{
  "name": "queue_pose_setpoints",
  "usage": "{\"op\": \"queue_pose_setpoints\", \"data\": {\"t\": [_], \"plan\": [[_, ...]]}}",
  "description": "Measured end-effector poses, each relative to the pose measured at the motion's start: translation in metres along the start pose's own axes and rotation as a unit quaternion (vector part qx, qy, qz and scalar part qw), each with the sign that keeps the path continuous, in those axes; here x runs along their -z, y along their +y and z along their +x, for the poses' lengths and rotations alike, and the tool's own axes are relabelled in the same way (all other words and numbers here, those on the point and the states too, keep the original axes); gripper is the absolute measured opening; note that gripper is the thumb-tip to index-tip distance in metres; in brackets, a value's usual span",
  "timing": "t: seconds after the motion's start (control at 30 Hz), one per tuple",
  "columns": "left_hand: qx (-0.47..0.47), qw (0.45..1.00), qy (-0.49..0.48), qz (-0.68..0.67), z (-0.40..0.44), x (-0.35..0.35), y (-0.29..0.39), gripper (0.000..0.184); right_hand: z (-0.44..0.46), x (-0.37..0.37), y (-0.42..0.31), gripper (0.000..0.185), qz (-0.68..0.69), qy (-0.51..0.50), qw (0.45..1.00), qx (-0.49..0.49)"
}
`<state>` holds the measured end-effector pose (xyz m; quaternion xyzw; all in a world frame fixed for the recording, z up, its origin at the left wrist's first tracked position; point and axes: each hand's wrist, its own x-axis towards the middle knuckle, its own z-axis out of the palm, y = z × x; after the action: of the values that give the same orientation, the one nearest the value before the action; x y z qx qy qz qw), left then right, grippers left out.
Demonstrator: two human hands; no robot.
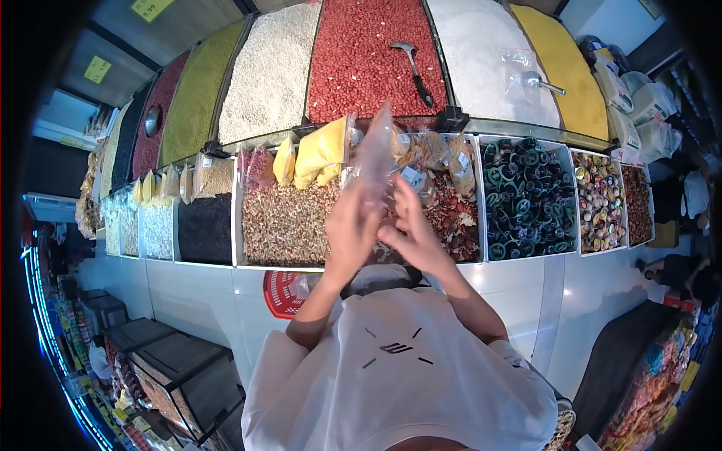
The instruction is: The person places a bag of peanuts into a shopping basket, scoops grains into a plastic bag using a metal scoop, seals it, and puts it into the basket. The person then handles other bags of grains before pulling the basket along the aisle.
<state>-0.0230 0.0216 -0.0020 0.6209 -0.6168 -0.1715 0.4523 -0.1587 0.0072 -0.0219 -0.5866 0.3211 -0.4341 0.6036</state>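
Observation:
A clear plastic bag (377, 150) stands up in front of my chest, its pointed top toward the bins. My left hand (351, 231) is closed round its lower part, fingers partly hidden behind the film. Close beside it, my right hand (412, 233) has its fingers apart, thumb toward the left hand; nothing shows in its grip. Beneath both hands lie a bin of mixed dried flakes (289, 225) and one of dark red dried pieces (456, 233). Filled yellow bags (322, 154) rest at the back of the flakes bin.
Behind are sloped bins of red peanuts (353, 68), white grain (267, 75) and yellow grain (564, 68). A scoop with a black handle (418, 79) lies on the peanuts. Green-black wrapped pieces (530, 199) fill a bin at right. A red basket (280, 295) sits below.

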Motion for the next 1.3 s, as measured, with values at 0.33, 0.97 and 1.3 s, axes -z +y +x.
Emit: {"op": "queue_pose_setpoints", "data": {"t": [0.33,0.97,1.3], "plan": [[-0.089,0.995,0.000,0.050,0.007,0.024,-0.015,0.066,0.006,0.019,0.020,0.040,0.253,0.131,0.948,-0.138],[0.176,0.931,-0.263,-0.181,-0.005,-0.034,-0.135,0.016,-0.003,0.053,0.148,0.011,-0.127,0.095,0.982,-0.103],[-0.017,0.931,-0.358,-0.063,0.011,-0.044,-0.147,0.015,-0.010,0.057,0.147,0.010,-0.163,0.122,0.969,-0.141]]}}
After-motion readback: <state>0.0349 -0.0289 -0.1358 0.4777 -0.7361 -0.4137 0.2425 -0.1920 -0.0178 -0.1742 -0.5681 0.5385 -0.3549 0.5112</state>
